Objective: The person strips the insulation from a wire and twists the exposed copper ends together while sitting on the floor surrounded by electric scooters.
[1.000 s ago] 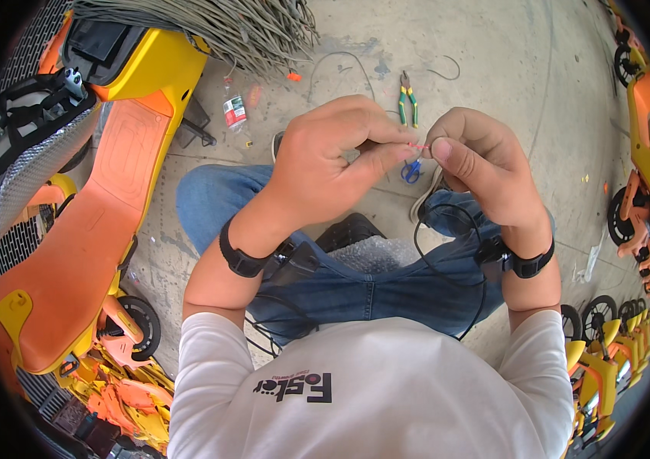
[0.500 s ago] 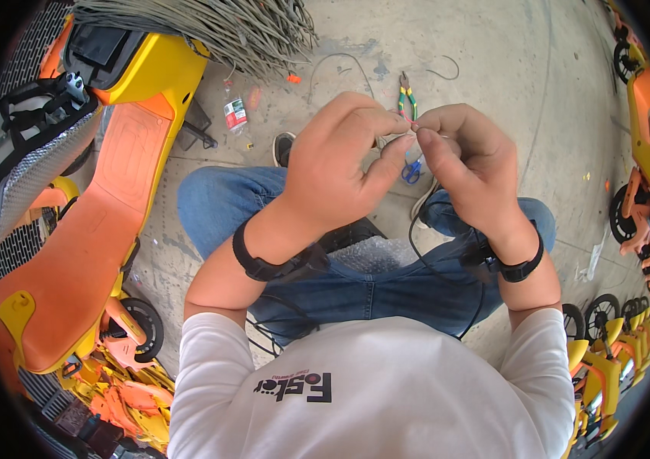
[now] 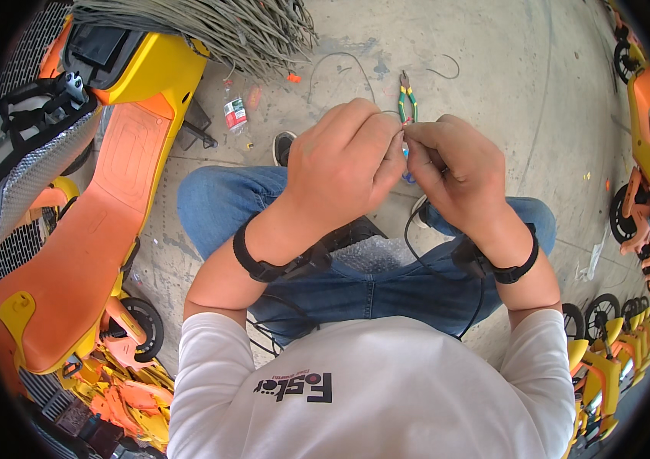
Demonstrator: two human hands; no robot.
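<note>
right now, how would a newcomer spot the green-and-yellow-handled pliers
From the big bundle of grey cables at the top, look right across the concrete floor. The pliers lie just beyond the bare left hand and right hand. Their coloured handles distinguish them from the thin, curved wires either side.

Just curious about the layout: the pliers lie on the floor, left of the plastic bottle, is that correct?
Not quite: the pliers lie on the floor, but right of the plastic bottle, as the head view shows.

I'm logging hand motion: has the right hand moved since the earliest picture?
Yes: the right hand has shifted left in the view, closer to the green-and-yellow pliers.
</note>
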